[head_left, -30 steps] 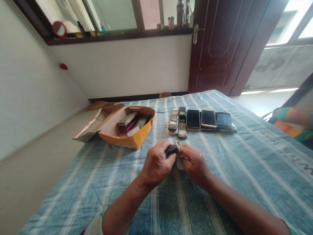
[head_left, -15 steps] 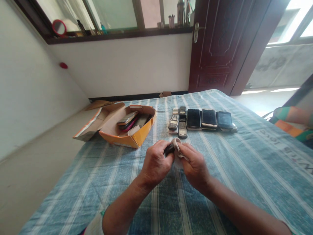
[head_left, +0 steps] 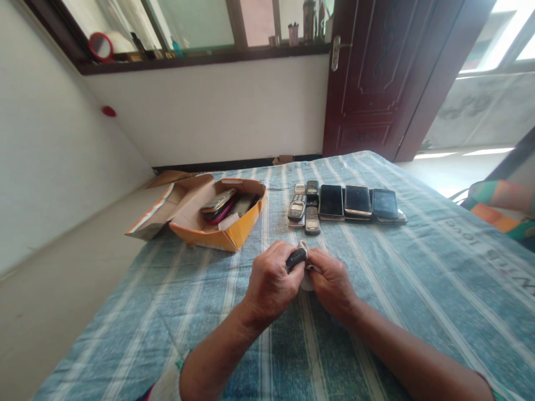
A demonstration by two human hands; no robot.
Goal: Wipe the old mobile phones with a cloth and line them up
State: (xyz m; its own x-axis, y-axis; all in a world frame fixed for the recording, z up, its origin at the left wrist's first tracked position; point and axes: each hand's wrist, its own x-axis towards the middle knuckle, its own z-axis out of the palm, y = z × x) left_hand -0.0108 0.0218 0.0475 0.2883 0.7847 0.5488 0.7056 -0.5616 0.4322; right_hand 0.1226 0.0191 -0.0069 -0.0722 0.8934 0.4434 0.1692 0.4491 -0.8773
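My left hand (head_left: 271, 283) is closed around a small dark phone (head_left: 295, 259), of which only the top end shows above the fingers. My right hand (head_left: 333, 284) is closed on a small white cloth (head_left: 306, 277) pressed against that phone. Both hands hover close together over the striped blue cloth of the table (head_left: 376, 289), just in front of a row of phones (head_left: 343, 203) laid side by side.
An open orange cardboard box (head_left: 217, 214) with several more phones in it lies at the left of the table. A dark wooden door (head_left: 376, 78) stands behind. A window sill (head_left: 200, 58) carries small items. Colourful fabric (head_left: 501, 209) shows at the right edge.
The dark phone has tilted slightly in my left hand and the white cloth has shifted against it under my right hand. Both hands stay in the same spot.
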